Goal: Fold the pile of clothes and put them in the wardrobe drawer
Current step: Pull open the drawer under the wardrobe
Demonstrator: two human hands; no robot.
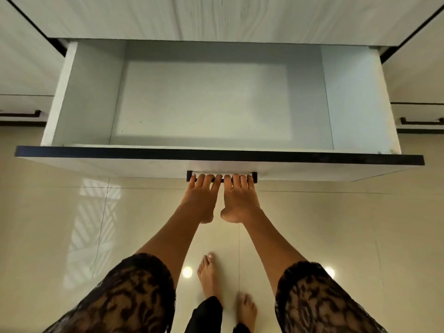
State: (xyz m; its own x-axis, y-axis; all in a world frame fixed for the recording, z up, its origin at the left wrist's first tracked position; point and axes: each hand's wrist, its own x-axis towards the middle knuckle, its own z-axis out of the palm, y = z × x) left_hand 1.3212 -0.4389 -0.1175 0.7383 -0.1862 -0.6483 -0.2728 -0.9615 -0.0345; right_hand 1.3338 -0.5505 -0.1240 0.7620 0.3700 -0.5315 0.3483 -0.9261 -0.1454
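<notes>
The wardrobe drawer (84, 97) stands pulled far out below me, white inside with a dark top edge on its front panel, and nothing lies in it. A dark bar handle (255, 176) runs along the middle of the front panel. My left hand (201, 195) and my right hand (240, 198) sit side by side, palms up, with their fingers hooked over that handle from below. No clothes are in view.
White wardrobe doors (216, 15) rise behind the drawer. Closed neighbouring drawers with dark handles flank it at left (21, 114) and right (420, 121). Glossy cream floor tiles (336, 236) spread below, with my bare feet (211, 277) standing under my arms.
</notes>
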